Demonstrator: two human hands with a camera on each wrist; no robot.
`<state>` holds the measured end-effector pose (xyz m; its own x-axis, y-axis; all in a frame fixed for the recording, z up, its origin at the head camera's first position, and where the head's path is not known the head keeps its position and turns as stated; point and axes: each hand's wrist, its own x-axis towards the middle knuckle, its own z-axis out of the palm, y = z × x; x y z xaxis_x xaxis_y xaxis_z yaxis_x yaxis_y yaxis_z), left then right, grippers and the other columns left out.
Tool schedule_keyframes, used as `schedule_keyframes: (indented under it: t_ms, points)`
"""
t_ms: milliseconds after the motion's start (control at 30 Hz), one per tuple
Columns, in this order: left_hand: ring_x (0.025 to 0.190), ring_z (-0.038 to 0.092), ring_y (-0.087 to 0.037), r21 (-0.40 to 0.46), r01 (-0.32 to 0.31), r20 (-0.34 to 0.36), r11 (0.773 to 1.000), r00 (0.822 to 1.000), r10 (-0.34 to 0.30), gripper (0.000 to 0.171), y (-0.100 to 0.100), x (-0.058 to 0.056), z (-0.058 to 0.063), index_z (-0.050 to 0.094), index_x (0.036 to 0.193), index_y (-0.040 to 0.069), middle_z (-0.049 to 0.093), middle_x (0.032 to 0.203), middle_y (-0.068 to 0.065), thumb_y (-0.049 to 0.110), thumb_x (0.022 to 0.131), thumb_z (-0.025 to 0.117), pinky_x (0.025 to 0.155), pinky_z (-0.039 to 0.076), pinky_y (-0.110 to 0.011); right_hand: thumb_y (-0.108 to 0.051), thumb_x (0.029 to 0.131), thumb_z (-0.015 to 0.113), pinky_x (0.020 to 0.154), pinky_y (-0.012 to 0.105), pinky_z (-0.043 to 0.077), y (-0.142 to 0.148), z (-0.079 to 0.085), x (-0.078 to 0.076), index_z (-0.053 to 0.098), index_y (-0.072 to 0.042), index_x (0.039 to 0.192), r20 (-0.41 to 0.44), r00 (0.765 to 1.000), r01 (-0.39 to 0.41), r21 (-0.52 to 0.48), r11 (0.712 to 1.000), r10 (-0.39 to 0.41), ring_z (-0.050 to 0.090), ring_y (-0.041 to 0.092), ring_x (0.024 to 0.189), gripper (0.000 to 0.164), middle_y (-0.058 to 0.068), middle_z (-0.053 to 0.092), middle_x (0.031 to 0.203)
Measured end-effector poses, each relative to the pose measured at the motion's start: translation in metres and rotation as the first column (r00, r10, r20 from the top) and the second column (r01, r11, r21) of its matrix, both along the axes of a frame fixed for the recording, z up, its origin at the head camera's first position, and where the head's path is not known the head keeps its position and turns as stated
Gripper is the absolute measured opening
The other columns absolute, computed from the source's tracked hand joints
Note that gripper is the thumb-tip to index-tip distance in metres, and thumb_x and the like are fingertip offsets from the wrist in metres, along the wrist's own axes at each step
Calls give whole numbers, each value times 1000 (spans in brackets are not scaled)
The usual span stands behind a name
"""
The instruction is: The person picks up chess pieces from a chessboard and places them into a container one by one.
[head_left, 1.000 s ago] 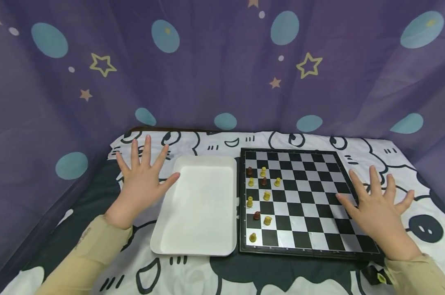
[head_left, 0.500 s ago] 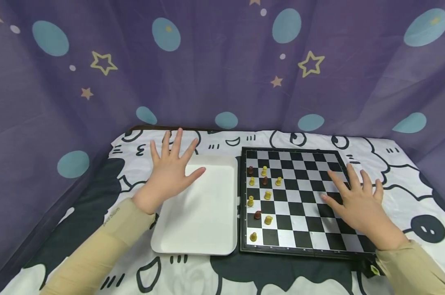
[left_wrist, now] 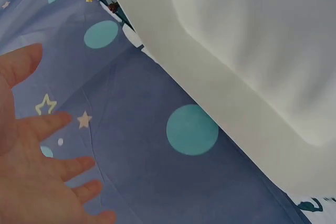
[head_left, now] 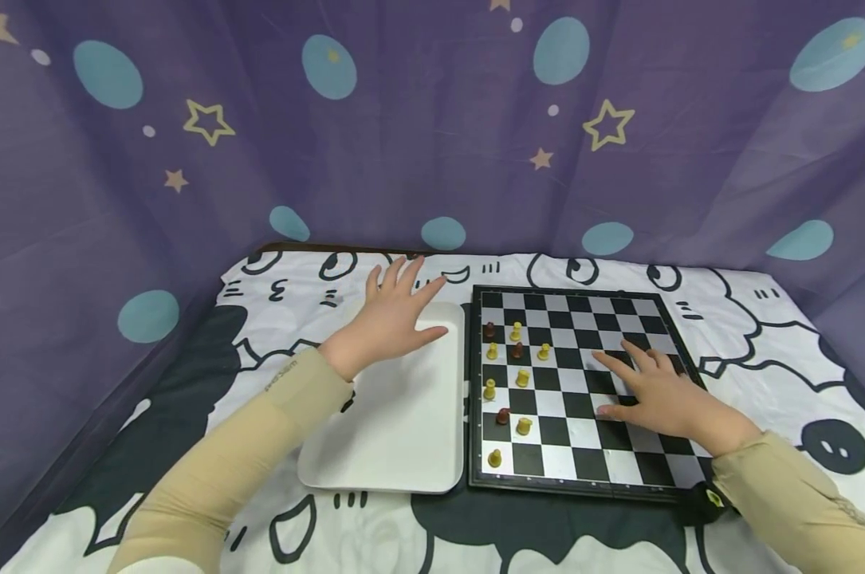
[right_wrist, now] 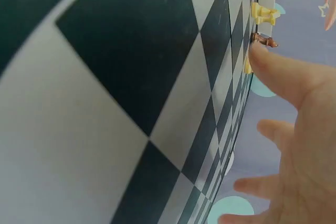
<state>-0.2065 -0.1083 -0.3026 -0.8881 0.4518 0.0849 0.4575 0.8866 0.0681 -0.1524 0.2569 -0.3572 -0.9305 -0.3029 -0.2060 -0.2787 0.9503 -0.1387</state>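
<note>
**Chess pieces [head_left: 522, 379] in the middle, one reach from either side**

A person's left hand [head_left: 385, 323] and right hand [head_left: 665, 399] flank a small cluster of pieces, yellow & dark brown, standing upright on the L side of a black-and-white board [head_left: 590, 462]. The group stretches from near the board's front edge to partway up its L edge, in a band approx. three columns wide, so its long run goes near-to-far while each piece's own axis stands up off the squares.

L hand, fingers spread w/ thumb out toward the board, is over the far end of a white tray [head_left: 403, 446], which lies just beside the board; the pieces are to its right, across the tray's rim. R hand, fingers apart & slightly bent, is over the board's R half, fingertips aimed left at the group. Neither pinches anything; whether R fingertips touch the board, can't tell.

Who's closer? Depends on the pc. The rightmost yellow piece [head_left: 544, 352] is nearest R hand, w/ only bare squares btwn. The far-left brown piece [head_left: 489, 330] looks nearer L thumb, tho hand height is hard to judge. On balance, R hand appears to have the more direct line: same board, straight leftward.
</note>
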Motion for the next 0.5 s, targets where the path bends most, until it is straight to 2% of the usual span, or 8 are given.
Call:
schedule_keyframes:
  t_ms: [167, 300, 500]
  points:
    - [140, 22, -38, -24, 54, 24, 998, 998, -54, 66, 13, -8, -1, 40, 145, 19, 27, 152, -17, 45, 88, 62, 112, 20, -57, -65, 72, 68, 79, 74, 39, -3, 0, -2, 38, -20, 143, 47, 998, -37, 4, 999, 37, 26, 63, 125, 89, 33, 24, 146]
    - [136, 33, -33, -22, 84, 74, 996, 994, -82, 63, 24, -15, -1, 42, 143, 17, 37, 148, -13, 41, 89, 64, 109, 31, -52, -63, 70, 71, 80, 74, 39, -4, 0, -5, 44, -17, 140, 85, 995, -49, 7, 999, 48, 26, 63, 124, 88, 34, 28, 144]
    - [132, 42, -28, 15, 117, 176, 993, 977, -117, 62, 42, -30, -2, 43, 142, 15, 45, 144, -8, 33, 88, 67, 108, 37, -44, -63, 69, 71, 83, 74, 37, -4, 1, -6, 47, -14, 138, 99, 994, -46, 0, 999, 46, 25, 63, 125, 88, 35, 29, 143]
